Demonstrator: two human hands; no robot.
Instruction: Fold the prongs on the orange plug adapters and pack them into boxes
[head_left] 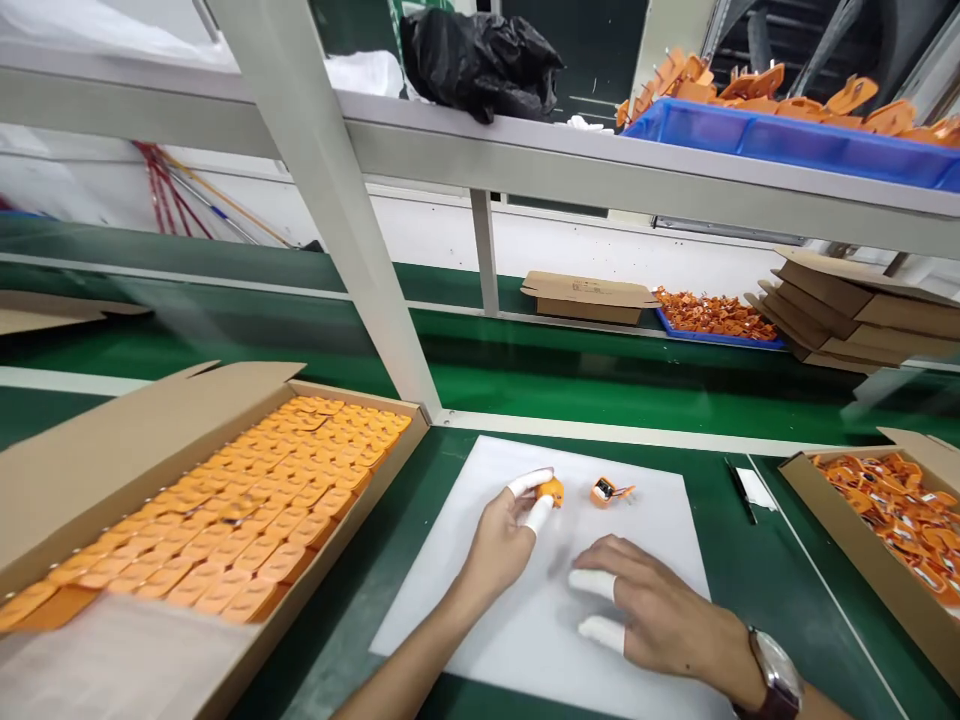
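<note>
My left hand (510,535), with white finger covers on thumb and forefinger, pinches a small orange plastic part (553,490) above a white sheet (600,650). Just right of it, an orange housing (602,490) with a dark inside and short wires lies on the sheet. My right hand (645,605) hovers over the sheet nearer to me, its covered thumb and forefinger apart and nothing between them. A watch is on the right wrist.
At left stands an open cardboard box (360,540) with rows of orange pieces. Another box (847,560) of loose orange parts is at right, near a black pen (741,492). A metal post (352,220) and shelf with a blue bin (787,135) rise ahead.
</note>
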